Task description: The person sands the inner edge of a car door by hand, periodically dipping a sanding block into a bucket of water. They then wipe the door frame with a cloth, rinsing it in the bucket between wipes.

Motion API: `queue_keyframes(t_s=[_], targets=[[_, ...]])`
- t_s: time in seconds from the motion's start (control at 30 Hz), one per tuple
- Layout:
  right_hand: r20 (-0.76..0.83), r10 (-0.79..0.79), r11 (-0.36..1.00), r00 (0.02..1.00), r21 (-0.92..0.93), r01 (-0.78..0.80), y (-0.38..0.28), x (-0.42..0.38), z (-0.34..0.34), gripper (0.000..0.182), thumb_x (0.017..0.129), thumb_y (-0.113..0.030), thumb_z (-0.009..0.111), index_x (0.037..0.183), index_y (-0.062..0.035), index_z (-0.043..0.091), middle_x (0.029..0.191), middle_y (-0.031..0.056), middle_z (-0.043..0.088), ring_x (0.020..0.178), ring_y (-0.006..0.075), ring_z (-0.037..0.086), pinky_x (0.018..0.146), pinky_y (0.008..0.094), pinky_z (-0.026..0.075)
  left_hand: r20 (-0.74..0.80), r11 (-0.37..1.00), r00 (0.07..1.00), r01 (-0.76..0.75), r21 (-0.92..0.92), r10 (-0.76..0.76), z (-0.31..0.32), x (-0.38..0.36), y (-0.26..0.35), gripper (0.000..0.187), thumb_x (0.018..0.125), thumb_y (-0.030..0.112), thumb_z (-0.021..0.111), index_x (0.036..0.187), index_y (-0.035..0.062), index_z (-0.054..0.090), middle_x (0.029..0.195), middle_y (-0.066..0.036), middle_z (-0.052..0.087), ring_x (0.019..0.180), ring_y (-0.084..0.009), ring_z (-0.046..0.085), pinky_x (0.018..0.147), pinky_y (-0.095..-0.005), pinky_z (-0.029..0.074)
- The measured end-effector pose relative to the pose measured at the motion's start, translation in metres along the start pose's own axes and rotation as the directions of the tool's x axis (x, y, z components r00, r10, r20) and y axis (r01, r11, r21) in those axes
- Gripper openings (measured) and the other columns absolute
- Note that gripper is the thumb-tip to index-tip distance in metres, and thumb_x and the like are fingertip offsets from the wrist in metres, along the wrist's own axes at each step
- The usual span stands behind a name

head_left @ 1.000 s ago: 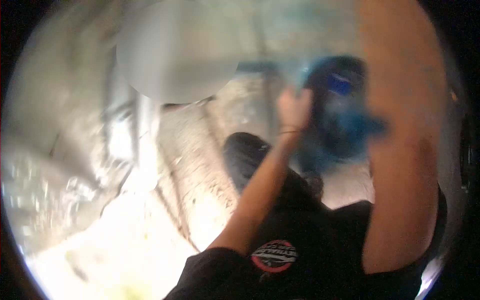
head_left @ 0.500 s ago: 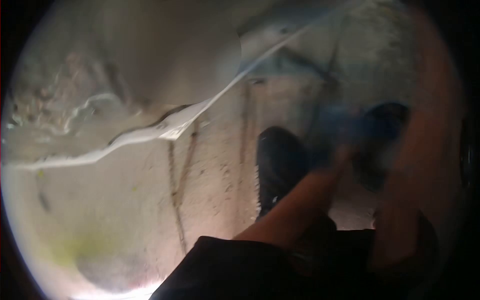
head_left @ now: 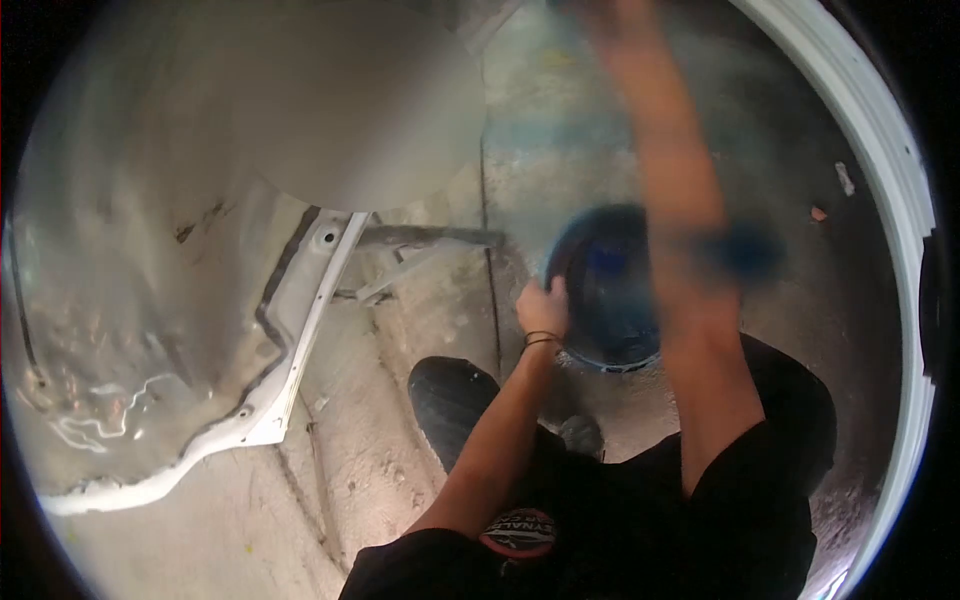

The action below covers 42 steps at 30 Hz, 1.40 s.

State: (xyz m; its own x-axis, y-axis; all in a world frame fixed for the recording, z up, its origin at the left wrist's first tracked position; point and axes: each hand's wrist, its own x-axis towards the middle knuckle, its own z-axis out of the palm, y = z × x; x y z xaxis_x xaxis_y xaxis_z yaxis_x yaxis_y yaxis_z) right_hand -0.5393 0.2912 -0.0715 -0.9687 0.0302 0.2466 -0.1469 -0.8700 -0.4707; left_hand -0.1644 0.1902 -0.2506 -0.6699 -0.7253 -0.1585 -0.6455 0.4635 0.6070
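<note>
My left hand [head_left: 543,305], with a dark band at its wrist, is closed on the near-left rim of a dark blue bucket [head_left: 605,355]. The bucket stands on the floor in front of my knees. Something bright blue shows inside it. My right forearm passes over the bucket and hides part of it. My right hand [head_left: 612,18] is far forward at the top edge of the view, smeared by motion and partly cut off. A blurred dark blue thing [head_left: 745,252] shows beside the right forearm; its kind is unclear.
A glossy vehicle panel [head_left: 130,300] with a white edge [head_left: 325,285] takes up the left. A long white curved edge [head_left: 890,200] runs down the right. Small scraps [head_left: 845,178] lie on the rough concrete floor [head_left: 380,440]. A grey blur covers the upper middle.
The view has shifted, bringing the bucket and my left hand into clear sight. My right arm now stretches forward over the bucket, where before it was lower at the right.
</note>
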Motion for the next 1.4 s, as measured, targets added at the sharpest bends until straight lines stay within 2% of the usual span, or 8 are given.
queue_keyframes(t_s=[0.13,0.23,0.27,0.43,0.6,0.9,1.1,1.4], targets=[[0.208,0.709,0.549,0.674,-0.763,-0.342,-0.031,-0.092,-0.077,0.044,0.096,-0.036,0.059,0.123,-0.0022,0.068,0.123,0.0153,0.068,0.113,0.0296,0.063,0.097,0.0422,0.047,0.099,0.999,0.994,0.044,-0.006,-0.043,-0.007,0.002,0.003,0.043,0.09,0.035,0.065,0.109,-0.0023,0.073,0.099,-0.029,0.072,0.098,-0.0493,0.068,0.089,-0.0542,0.053],[0.535,0.843,0.366,0.049,-0.639,0.677,0.059,-0.209,-0.216,0.034,0.089,-0.029,0.068,0.113,-0.0056,0.074,0.113,0.0161,0.073,0.105,0.0316,0.068,0.088,0.0459,0.053,0.063,0.998,0.998,0.005,-0.06,-0.001,-0.001,0.007,-0.011,0.042,0.089,0.034,0.064,0.11,-0.0024,0.073,0.1,-0.03,0.072,0.099,-0.0499,0.068,0.089,-0.0544,0.053],[-0.1,0.995,-0.083,0.025,-0.641,0.763,0.046,-0.245,-0.173,0.029,0.083,-0.025,0.073,0.107,-0.0098,0.079,0.106,0.0151,0.076,0.095,0.0329,0.071,0.083,0.0477,0.055,0.062,0.998,0.998,0.002,-0.067,0.002,-0.001,0.006,-0.01,0.042,0.089,0.033,0.063,0.11,-0.0027,0.072,0.1,-0.03,0.072,0.099,-0.0502,0.068,0.089,-0.0545,0.052],[-0.259,0.917,-0.366,0.304,-0.848,0.384,0.054,-0.361,-0.193,0.026,0.08,-0.022,0.066,0.091,-0.0029,0.08,0.091,0.0178,0.077,0.086,0.0335,0.074,0.076,0.0501,0.057,0.061,0.997,0.998,-0.021,-0.076,0.026,0.003,0.007,-0.015,0.043,0.089,0.032,0.063,0.111,-0.0033,0.072,0.101,-0.031,0.071,0.101,-0.0503,0.068,0.09,-0.0547,0.052],[-0.045,0.986,-0.113,0.163,-0.893,0.436,0.022,-0.288,-0.146,0.027,0.084,-0.02,0.061,0.094,-0.0013,0.078,0.098,0.02,0.076,0.091,0.0369,0.072,0.084,0.0505,0.055,0.096,0.999,0.995,-0.039,-0.02,0.041,-0.01,0.0,0.004,0.043,0.089,0.032,0.063,0.111,-0.003,0.072,0.1,-0.03,0.072,0.099,-0.0503,0.067,0.089,-0.0537,0.052],[-0.176,0.057,0.916,0.983,-0.382,-0.121,-0.021,-0.086,0.014,0.056,0.106,-0.04,0.049,0.148,-0.002,0.043,0.148,0.015,0.045,0.138,0.0259,0.039,0.114,0.0386,0.031,0.104,0.999,0.994,0.04,0.008,-0.041,-0.015,-0.001,0.009,0.039,0.091,0.03,0.061,0.107,-0.0034,0.073,0.1,-0.03,0.072,0.099,-0.0492,0.068,0.088,-0.0514,0.051],[-0.131,-0.361,0.736,0.923,-0.648,0.196,0.096,-0.115,0.157,0.047,0.109,-0.029,0.037,0.138,0.0044,0.053,0.14,0.0224,0.056,0.126,0.0358,0.051,0.113,0.0433,0.036,0.104,0.988,0.987,-0.107,-0.112,0.119,0.003,0.0,-0.014,0.04,0.091,0.031,0.063,0.107,-0.0048,0.072,0.099,-0.03,0.072,0.098,-0.0495,0.068,0.087,-0.0509,0.052],[-0.093,-0.246,0.935,0.965,0.241,0.262,0.009,0.047,0.098,0.054,0.108,-0.025,0.034,0.151,0.0086,0.036,0.159,0.0298,0.034,0.148,0.0433,0.031,0.124,0.0479,0.023,0.086,0.998,0.994,0.066,-0.022,-0.064,0.004,0.012,-0.024,0.041,0.09,0.032,0.068,0.107,-0.0044,0.073,0.095,-0.03,0.072,0.096,-0.0485,0.069,0.086,-0.0511,0.052]])
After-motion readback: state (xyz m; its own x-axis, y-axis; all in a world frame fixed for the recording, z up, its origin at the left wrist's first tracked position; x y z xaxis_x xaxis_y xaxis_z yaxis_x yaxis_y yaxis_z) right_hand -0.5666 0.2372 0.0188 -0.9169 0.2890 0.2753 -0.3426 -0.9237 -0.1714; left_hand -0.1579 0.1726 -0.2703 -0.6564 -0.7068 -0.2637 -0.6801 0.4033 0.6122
